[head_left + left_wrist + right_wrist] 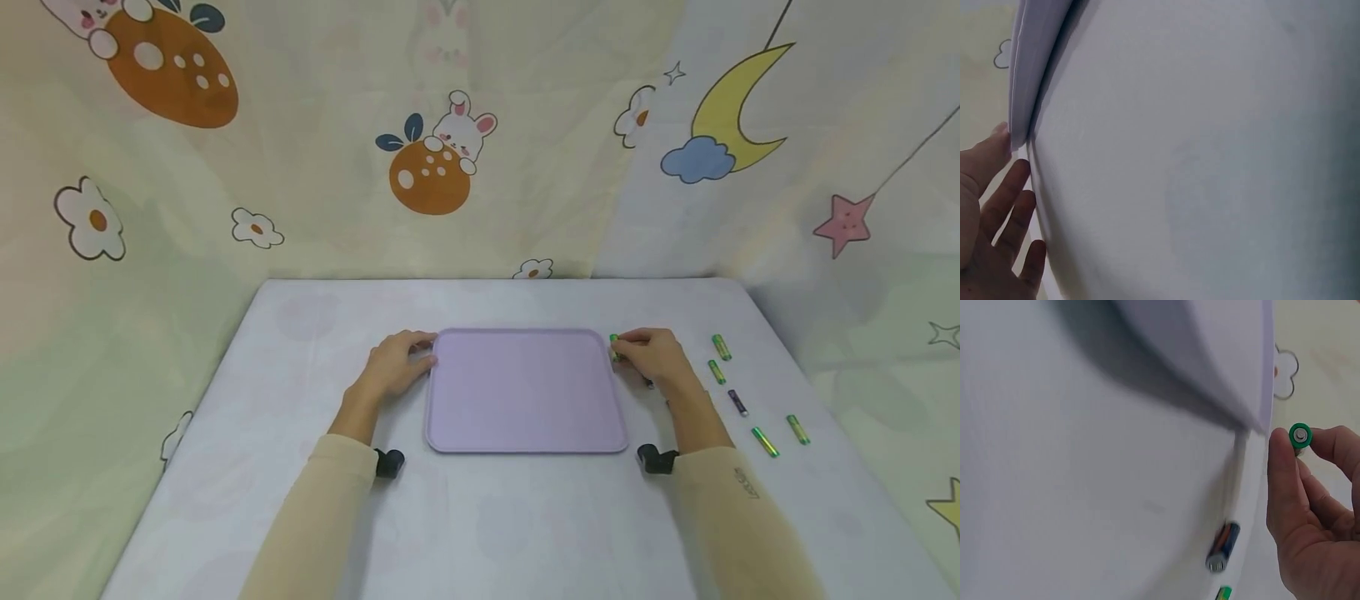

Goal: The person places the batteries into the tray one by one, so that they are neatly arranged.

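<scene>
A lilac rectangular tray (pixel 525 392) lies in the middle of the white table. My left hand (pixel 393 364) is at its left rim, fingers loosely spread; in the left wrist view the thumb (pixel 999 139) meets the tray's edge. Just beyond the tray's right rim, my right hand (pixel 654 357) pinches a green battery (pixel 1300 434) between thumb and fingers. The battery's metal end faces the right wrist camera. Below that hand a dark battery (pixel 1222 547) lies on the table, mostly hidden in the head view.
Several more green batteries (pixel 765 442) and a dark one (pixel 737 402) lie scattered at the table's right side. Black wrist cameras (pixel 389 463) sit at both cuffs. A printed cloth wall (pixel 315 150) rises behind the table's far edge.
</scene>
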### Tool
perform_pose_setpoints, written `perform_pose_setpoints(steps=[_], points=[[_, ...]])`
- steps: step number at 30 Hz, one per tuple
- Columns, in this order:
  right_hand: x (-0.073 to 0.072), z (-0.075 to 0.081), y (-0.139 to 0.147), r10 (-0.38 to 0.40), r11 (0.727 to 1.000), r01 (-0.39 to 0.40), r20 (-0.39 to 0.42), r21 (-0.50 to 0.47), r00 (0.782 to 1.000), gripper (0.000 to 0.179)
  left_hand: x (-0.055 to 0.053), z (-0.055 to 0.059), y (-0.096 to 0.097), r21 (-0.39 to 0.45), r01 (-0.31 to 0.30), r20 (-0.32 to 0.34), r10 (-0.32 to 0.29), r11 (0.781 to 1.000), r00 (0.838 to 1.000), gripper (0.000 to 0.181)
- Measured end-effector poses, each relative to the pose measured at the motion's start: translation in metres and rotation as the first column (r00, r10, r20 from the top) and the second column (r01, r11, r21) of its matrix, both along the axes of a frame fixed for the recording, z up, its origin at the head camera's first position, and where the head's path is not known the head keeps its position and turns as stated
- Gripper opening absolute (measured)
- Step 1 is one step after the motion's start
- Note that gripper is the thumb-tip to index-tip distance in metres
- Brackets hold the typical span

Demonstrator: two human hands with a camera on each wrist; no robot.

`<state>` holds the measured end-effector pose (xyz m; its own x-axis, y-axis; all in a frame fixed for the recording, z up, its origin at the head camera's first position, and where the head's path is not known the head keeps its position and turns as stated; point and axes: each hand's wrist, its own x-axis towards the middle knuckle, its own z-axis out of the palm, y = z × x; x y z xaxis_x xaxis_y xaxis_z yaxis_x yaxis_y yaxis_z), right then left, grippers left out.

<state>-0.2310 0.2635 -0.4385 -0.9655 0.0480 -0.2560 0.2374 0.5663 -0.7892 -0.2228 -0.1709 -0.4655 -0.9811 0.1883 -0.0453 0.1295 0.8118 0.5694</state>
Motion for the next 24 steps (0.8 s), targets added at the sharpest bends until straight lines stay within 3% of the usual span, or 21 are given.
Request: perform_pose_setpoints(steps=[8, 15, 19, 24], points=[[0.007, -0.006, -0.037, 0.021, 0.971, -0.018, 0.010, -0.238, 1.000, 0.047, 0.000, 0.000, -0.001, 0.020, 0.004, 0.009, -0.004, 1.000, 1.000, 0.047], [0.011, -0.009, -0.083, 0.091, 0.960, -0.088, -0.004, -0.264, 0.996, 0.041, -0.001, 0.001, -0.003, 0.052, 0.010, 0.010, -0.010, 0.999, 1.000, 0.047], [0.017, -0.012, -0.114, 0.158, 0.938, -0.160, -0.031, -0.308, 0.987, 0.035, -0.002, 0.000, -0.005, 0.060, 0.010, 0.015, -0.011, 0.998, 1.000, 0.047], [0.023, -0.018, -0.146, 0.185, 0.915, -0.170, 0.006, -0.366, 0.983, 0.032, -0.004, -0.001, -0.005, 0.072, 0.014, 0.021, -0.016, 0.997, 1.000, 0.046]])
